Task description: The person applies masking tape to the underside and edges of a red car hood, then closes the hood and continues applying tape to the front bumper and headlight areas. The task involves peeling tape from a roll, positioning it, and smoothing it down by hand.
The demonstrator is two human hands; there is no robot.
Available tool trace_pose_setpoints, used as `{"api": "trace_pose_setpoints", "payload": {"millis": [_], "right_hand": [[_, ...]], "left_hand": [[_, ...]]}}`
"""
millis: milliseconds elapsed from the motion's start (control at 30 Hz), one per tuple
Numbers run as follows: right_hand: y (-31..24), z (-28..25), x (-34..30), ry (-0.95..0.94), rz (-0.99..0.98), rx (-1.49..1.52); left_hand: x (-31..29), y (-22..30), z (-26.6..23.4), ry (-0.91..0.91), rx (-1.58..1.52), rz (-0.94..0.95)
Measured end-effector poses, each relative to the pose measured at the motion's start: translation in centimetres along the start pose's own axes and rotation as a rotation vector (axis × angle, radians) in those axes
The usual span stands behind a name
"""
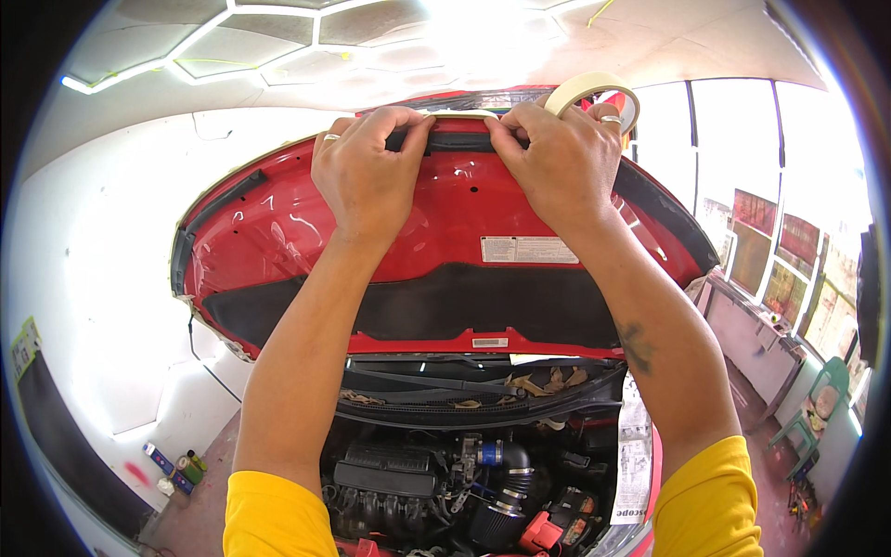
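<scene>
A raised red car hood [436, 209] shows its underside in front of me. Along its upper edge runs a pale strip of masking tape [464, 115]. My left hand [371, 176] is closed, thumb and forefinger pinching the strip at the edge. To its right my right hand [564, 167] pinches the same strip, also closed. The masking tape roll [577, 85] hangs about the back fingers of my right hand. Both arms reach up over the engine bay [418, 483].
Below the hood are the black engine cover [385, 469] and dry leaves [557, 381] by the windshield base. Newspaper [633, 464] covers the right fender. A green plastic chair [817, 408] stands at right, spray cans [176, 464] on the floor at left.
</scene>
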State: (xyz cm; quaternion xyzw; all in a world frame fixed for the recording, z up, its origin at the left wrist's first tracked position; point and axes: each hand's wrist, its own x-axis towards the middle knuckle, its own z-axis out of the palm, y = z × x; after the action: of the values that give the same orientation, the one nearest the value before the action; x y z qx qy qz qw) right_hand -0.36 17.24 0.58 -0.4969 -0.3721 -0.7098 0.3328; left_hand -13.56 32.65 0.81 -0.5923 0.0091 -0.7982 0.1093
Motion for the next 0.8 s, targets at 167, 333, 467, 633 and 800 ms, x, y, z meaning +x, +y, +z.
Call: {"api": "trace_pose_setpoints", "payload": {"millis": [167, 333, 467, 633, 800], "right_hand": [[0.0, -0.2, 0.0, 0.012, -0.023, -0.009], [0.5, -1.5, 0.5, -0.114, 0.018, -0.091], [1.2, -1.4, 1.0, 0.024, -0.057, -0.014], [1.3, -0.9, 1.9, -0.095, -0.084, 0.096], [1.3, -1.1, 1.9, -0.157, -0.054, 0.135]], "left_hand": [[0.1, -1.0, 0.4, 0.027, 0.025, 0.054], [1.5, -1.7, -1.4, -0.127, 0.136, -0.023], [3.3, -2.3, -2.6, -0.158, 0.162, 0.198], [5.0, -1.9, -2.5, -0.42, 0.164, 0.267], [4.8, -2.4, -2.3, -0.3, 0.123, 0.37]]}}
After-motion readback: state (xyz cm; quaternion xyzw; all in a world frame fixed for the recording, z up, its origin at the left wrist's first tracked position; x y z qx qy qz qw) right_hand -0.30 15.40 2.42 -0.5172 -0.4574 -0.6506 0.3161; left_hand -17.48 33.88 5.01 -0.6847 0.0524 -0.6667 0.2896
